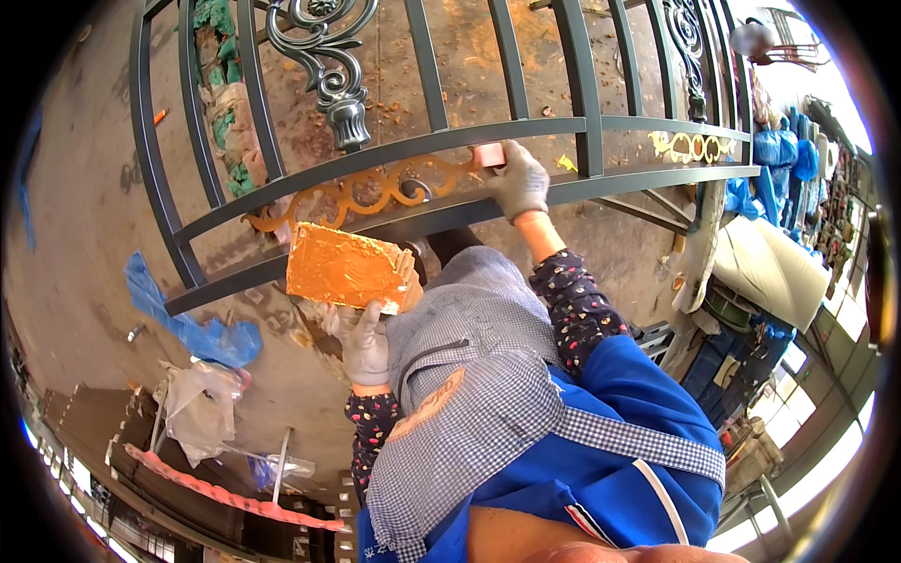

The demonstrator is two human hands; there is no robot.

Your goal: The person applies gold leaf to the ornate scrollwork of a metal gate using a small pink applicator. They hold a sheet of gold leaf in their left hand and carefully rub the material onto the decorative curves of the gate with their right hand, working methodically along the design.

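My left hand, in a pale work glove, grips the lower edge of a thick rectangular slab. Its upper face is coated in orange-gold paint, and layers show at its right end; I cannot make out its material. In my gloved right hand is a small pink sponge block, pinched between thumb and fingers. It is at the right end of an orange-gold scroll ornament, set between two rails of a dark grey metal fence panel. Part of that ornament's lower edge is hard to see against the floor.
Farther right in the panel sits a brighter gold scroll strip. Dark cast ornaments hang between the bars. Blue plastic lies on the floor at left, near a stand with a pink-wrapped bar. A cream roll and blue bundles are at right.
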